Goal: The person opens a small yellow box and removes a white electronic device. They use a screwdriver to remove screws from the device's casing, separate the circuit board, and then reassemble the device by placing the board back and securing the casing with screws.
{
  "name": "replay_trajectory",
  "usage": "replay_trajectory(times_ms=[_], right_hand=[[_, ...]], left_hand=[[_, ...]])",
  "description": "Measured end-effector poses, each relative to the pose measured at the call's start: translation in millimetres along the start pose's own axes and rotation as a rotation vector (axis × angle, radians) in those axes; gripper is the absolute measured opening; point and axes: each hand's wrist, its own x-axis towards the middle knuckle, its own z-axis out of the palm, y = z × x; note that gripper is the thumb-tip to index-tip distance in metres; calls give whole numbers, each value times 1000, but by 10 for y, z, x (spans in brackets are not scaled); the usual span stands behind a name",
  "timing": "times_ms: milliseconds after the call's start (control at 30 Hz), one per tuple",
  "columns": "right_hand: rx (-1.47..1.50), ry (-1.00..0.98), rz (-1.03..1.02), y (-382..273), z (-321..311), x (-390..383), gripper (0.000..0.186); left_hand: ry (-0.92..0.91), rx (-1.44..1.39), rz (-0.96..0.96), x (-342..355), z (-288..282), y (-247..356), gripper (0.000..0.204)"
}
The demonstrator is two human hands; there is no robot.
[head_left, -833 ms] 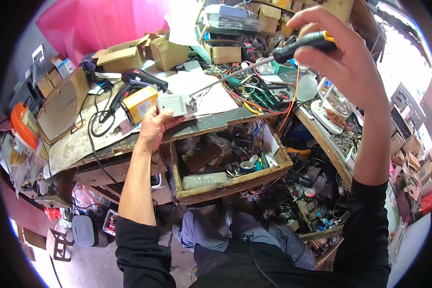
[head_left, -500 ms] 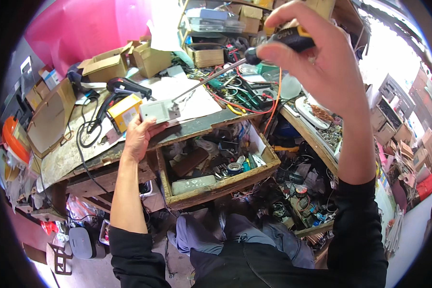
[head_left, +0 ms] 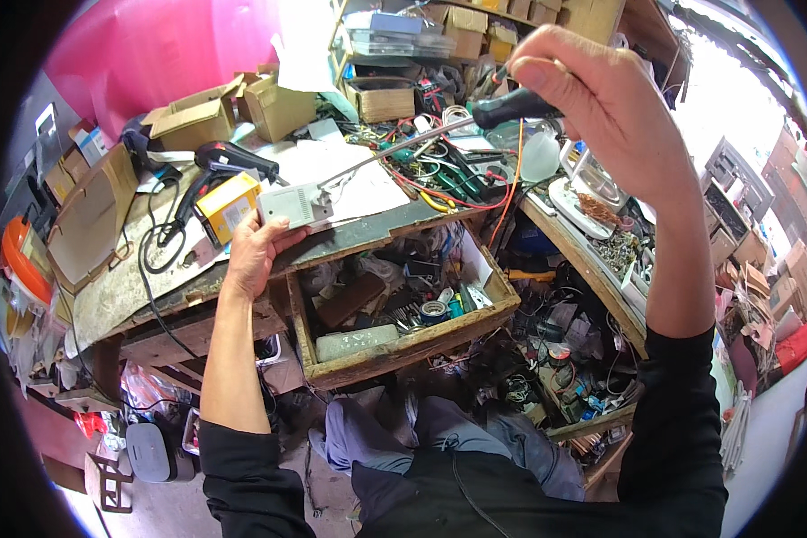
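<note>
The left hand [head_left: 258, 251] pinches the pale device [head_left: 296, 206] by its lower corner, above the front edge of the counter [head_left: 90, 300]. The right hand [head_left: 596, 112] is bent over the handle of the screwdriver [head_left: 511, 108], whose shaft slants down to the device's far end; I cannot tell whether it grips. Half a second ago its thumb lay against the handle; now thumb and forefinger sit above it, and the handle's yellow end is hidden. The yellow box [head_left: 229, 208] remains just beyond the left hand.
</note>
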Motion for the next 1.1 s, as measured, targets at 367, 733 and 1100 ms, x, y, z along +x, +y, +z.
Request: replay_trajectory(times_ms=[367,733,1100], right_hand=[[-60,17,-21,-50,-29,-54,22],[-31,93,-54,23,48,-72,31],[170,143,44,141,129,19,32]], left_hand=[[-16,-63,13,4,3,-10,45],[-13,-60,42,6,-13,-2,47],[9,-72,34,26,-17,-24,43]])
